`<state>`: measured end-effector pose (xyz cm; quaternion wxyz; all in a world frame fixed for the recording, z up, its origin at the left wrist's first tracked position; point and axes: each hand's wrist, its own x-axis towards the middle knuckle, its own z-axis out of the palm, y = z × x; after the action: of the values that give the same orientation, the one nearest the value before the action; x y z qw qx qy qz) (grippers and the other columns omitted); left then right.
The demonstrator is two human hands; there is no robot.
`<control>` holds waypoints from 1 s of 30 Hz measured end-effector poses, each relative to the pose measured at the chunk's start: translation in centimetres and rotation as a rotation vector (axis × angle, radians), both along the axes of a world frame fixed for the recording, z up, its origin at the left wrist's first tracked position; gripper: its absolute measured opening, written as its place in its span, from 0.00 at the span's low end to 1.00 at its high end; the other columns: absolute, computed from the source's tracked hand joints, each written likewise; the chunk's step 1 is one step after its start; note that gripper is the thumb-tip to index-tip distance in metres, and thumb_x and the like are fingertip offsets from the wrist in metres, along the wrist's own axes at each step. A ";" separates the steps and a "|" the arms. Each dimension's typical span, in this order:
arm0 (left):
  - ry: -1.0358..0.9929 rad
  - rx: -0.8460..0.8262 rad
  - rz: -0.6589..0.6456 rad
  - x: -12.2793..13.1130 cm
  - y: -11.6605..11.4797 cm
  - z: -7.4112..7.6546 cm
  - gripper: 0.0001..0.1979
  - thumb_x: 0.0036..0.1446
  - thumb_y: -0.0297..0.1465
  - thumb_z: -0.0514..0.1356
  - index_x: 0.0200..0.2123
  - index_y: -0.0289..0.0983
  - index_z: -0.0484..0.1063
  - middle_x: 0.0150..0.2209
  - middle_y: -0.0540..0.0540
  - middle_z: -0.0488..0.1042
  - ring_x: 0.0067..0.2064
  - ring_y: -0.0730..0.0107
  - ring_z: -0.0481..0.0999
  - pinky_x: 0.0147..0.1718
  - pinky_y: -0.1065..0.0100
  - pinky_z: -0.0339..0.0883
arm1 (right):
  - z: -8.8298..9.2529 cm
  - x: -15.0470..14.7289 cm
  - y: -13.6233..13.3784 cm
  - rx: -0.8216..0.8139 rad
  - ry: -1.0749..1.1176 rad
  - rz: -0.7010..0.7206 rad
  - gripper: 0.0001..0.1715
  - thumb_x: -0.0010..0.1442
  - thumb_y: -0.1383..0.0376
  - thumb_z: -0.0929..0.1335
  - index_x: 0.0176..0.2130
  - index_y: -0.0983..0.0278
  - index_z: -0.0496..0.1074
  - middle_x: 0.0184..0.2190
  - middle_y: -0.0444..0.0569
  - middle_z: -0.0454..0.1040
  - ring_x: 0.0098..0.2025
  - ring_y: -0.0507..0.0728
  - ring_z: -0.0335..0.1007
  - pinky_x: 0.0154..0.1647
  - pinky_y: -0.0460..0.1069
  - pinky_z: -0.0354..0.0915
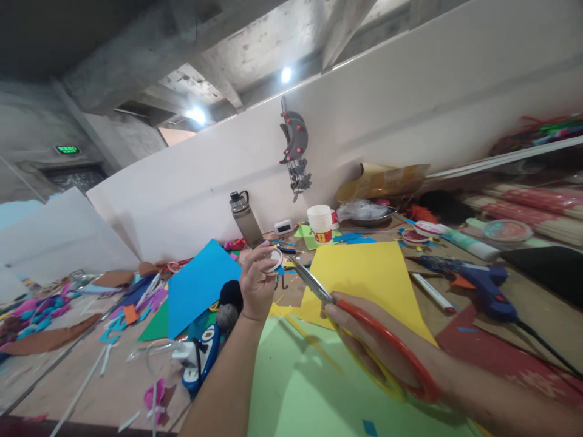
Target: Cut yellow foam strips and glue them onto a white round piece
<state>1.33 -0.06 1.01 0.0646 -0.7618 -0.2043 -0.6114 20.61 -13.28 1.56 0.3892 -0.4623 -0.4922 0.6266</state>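
My left hand is raised over the table, its fingers closed on a small round white piece with a red rim. Red-and-yellow-handled scissors are in my right hand, its fingers in the handle loops. The metal blades point up and left, their tips close to the round piece; whether they touch it I cannot tell. Beneath both hands lie a light green sheet and a yellow sheet. A blue sheet is left of my left hand.
A grey bottle, stacked white paper cups and a small white clock-like device stand along the back. Right of my right hand are a white marker and a blue glue gun with its cord. Yarn balls and scraps lie left.
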 end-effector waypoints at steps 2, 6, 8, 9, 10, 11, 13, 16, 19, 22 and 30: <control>0.002 0.005 -0.009 0.0 0.0 0.0 0.08 0.52 0.21 0.63 0.33 0.38 0.71 0.44 0.45 0.74 0.53 0.60 0.73 0.49 0.53 0.70 | 0.0 0.0 -0.1 -0.007 -0.008 -0.021 0.23 0.57 0.45 0.62 0.29 0.59 0.53 0.17 0.34 0.52 0.14 0.45 0.48 0.12 0.40 0.49; -0.002 0.007 -0.021 0.0 0.0 0.0 0.10 0.51 0.19 0.63 0.34 0.38 0.71 0.44 0.45 0.74 0.53 0.60 0.73 0.49 0.53 0.70 | 0.1 0.2 -0.1 -0.004 0.004 -0.013 0.25 0.56 0.43 0.63 0.28 0.59 0.53 0.17 0.34 0.54 0.15 0.45 0.50 0.13 0.40 0.50; -0.004 0.005 -0.015 0.0 0.0 0.0 0.09 0.51 0.19 0.62 0.34 0.38 0.71 0.44 0.45 0.74 0.53 0.60 0.73 0.49 0.53 0.70 | 0.1 0.2 0.1 0.018 0.000 0.014 0.26 0.55 0.42 0.63 0.28 0.60 0.54 0.17 0.35 0.55 0.15 0.45 0.51 0.14 0.40 0.52; -0.004 0.004 -0.009 0.0 0.0 0.0 0.09 0.52 0.20 0.62 0.34 0.38 0.71 0.44 0.45 0.74 0.52 0.60 0.73 0.49 0.53 0.70 | 0.0 0.2 0.1 0.033 0.004 0.021 0.26 0.55 0.41 0.63 0.28 0.60 0.55 0.17 0.35 0.56 0.15 0.45 0.52 0.15 0.40 0.53; -0.002 0.004 -0.002 0.0 0.0 0.0 0.08 0.52 0.20 0.62 0.34 0.38 0.71 0.44 0.45 0.74 0.52 0.60 0.73 0.49 0.53 0.70 | -0.1 0.3 0.2 0.049 0.013 0.023 0.27 0.54 0.41 0.63 0.28 0.60 0.55 0.17 0.35 0.56 0.16 0.45 0.52 0.15 0.40 0.54; 0.000 0.005 0.004 0.0 0.0 0.0 0.08 0.52 0.21 0.62 0.34 0.38 0.70 0.44 0.45 0.74 0.52 0.60 0.73 0.49 0.53 0.70 | -0.2 0.3 0.3 0.059 0.024 0.026 0.27 0.53 0.40 0.63 0.28 0.60 0.55 0.17 0.35 0.55 0.16 0.46 0.53 0.15 0.41 0.55; 0.002 0.010 0.006 0.0 0.0 0.0 0.08 0.52 0.21 0.62 0.34 0.38 0.70 0.44 0.45 0.74 0.52 0.60 0.74 0.49 0.53 0.70 | -0.3 0.3 0.3 0.063 0.044 0.025 0.28 0.52 0.40 0.64 0.28 0.60 0.55 0.18 0.35 0.55 0.16 0.46 0.53 0.16 0.41 0.55; 0.000 0.011 -0.002 0.0 0.0 0.0 0.08 0.52 0.21 0.62 0.34 0.38 0.71 0.44 0.45 0.74 0.52 0.60 0.73 0.49 0.54 0.70 | -0.3 0.3 0.2 0.066 0.037 0.025 0.27 0.54 0.40 0.63 0.28 0.60 0.55 0.17 0.35 0.56 0.16 0.46 0.53 0.16 0.41 0.55; 0.003 0.012 0.000 0.0 0.0 0.1 0.09 0.51 0.20 0.63 0.34 0.38 0.71 0.45 0.45 0.74 0.52 0.60 0.73 0.48 0.54 0.70 | -0.3 0.4 0.0 0.079 0.002 0.024 0.27 0.56 0.41 0.62 0.29 0.60 0.54 0.17 0.35 0.56 0.16 0.45 0.53 0.15 0.40 0.53; -0.001 0.014 0.001 0.1 -0.1 0.0 0.09 0.51 0.20 0.62 0.34 0.38 0.71 0.44 0.45 0.75 0.52 0.60 0.74 0.48 0.54 0.70 | -0.3 0.4 0.0 0.078 -0.010 0.030 0.26 0.57 0.41 0.61 0.29 0.60 0.54 0.17 0.35 0.56 0.16 0.45 0.52 0.15 0.40 0.53; -0.001 0.008 -0.006 0.0 0.0 0.0 0.09 0.52 0.20 0.62 0.34 0.38 0.70 0.44 0.45 0.74 0.52 0.61 0.73 0.49 0.54 0.70 | 0.0 0.1 -0.2 0.026 0.038 -0.008 0.26 0.57 0.42 0.61 0.29 0.60 0.53 0.18 0.34 0.52 0.15 0.45 0.48 0.14 0.40 0.49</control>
<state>1.37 -0.06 0.99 0.0658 -0.7619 -0.1995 -0.6127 20.75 -13.47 1.58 0.4069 -0.4475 -0.4908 0.6272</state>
